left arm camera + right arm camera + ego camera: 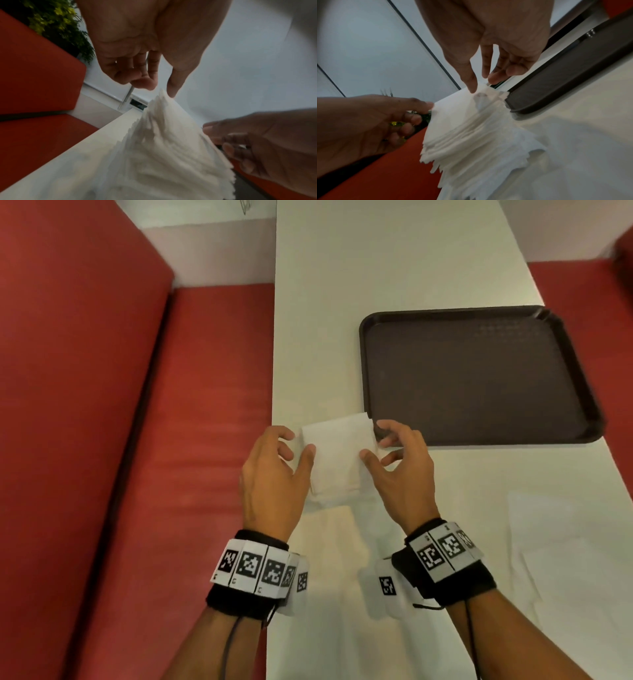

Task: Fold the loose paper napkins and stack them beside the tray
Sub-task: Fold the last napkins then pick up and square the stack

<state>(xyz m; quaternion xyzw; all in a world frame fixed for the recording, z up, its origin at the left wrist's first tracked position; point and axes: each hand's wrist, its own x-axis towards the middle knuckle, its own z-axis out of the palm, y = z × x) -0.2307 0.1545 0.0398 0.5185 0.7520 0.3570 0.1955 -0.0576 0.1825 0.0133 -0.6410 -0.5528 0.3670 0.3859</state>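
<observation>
A stack of folded white napkins (334, 453) (163, 148) (471, 128) lies on the white table just left of the dark brown tray (479, 371) (565, 83), by its near left corner. My left hand (298, 443) (159, 88) is at the stack's left edge. Its thumb tip touches the top napkin and its fingers are loosely curled beside the stack. My right hand (373, 440) (482, 85) is at the right edge, pinching the top napkin's far corner between thumb and fingertip. Nothing lies on the tray.
Loose unfolded napkins lie on the table under my wrists (339, 542) and at the near right (555, 542). Red bench seats (212, 405) run along the table's left side and past its right edge. The table's left edge is close to the stack.
</observation>
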